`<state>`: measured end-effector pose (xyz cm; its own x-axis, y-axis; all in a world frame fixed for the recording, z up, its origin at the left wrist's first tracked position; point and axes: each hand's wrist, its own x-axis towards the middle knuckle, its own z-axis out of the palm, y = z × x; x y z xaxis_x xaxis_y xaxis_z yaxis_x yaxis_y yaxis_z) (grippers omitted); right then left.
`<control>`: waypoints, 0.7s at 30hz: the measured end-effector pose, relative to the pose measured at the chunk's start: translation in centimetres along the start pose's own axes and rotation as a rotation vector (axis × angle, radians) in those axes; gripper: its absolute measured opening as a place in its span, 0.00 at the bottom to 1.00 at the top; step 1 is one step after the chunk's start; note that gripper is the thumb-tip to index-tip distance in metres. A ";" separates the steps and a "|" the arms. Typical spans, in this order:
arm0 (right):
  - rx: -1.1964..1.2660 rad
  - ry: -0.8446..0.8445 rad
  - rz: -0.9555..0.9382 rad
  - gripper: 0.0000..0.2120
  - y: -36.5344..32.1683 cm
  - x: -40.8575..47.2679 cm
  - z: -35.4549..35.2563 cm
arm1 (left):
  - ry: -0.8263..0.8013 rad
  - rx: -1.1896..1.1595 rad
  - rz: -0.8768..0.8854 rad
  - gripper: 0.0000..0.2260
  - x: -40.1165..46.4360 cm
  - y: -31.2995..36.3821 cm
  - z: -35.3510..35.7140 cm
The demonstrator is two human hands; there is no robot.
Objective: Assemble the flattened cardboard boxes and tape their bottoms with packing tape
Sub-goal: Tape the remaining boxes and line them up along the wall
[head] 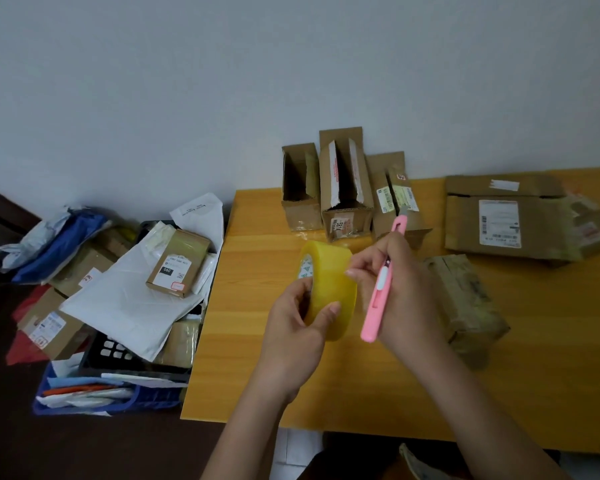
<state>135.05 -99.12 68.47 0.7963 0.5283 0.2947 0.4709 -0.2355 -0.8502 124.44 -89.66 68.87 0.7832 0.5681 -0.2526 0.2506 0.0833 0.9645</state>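
While gripping tape roll (329,292), hands (302,327), pink cutter (378,289)

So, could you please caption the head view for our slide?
Left hand grips yellow packing-tape roll; right hand holds pink utility knife above orange wooden table.

A blue crate (84,403) is sitting on the dark floor left of the wooden table (257,358), holding papers. A black crate (118,351) is lying behind it under white mailer bags (125,299). A labelled parcel (178,268) is resting on top.
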 end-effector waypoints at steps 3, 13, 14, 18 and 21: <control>-0.052 -0.033 -0.012 0.17 -0.5 1.2 -1.7 | -0.058 0.092 0.004 0.12 -0.2 0.9 -0.4; 0.010 0.137 -0.001 0.18 -1.3 3.3 -6.8 | -0.078 0.309 0.093 0.18 -0.8 4.1 2.3; -0.008 0.139 -0.027 0.18 -1.3 3.3 -7.1 | -0.059 0.314 0.098 0.18 -0.7 4.3 2.8; -0.017 0.085 -0.086 0.16 -1.1 2.8 -7.9 | -0.053 0.295 0.110 0.19 -0.6 5.3 5.3; 0.020 0.056 -0.082 0.17 -0.6 2.8 -9.2 | -0.046 0.288 0.116 0.18 -0.6 5.9 6.9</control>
<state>140.48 -105.02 73.82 0.7757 0.4988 0.3866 0.5278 -0.1768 -0.8308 129.34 -95.17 74.20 0.8393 0.5222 -0.1513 0.3036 -0.2193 0.9272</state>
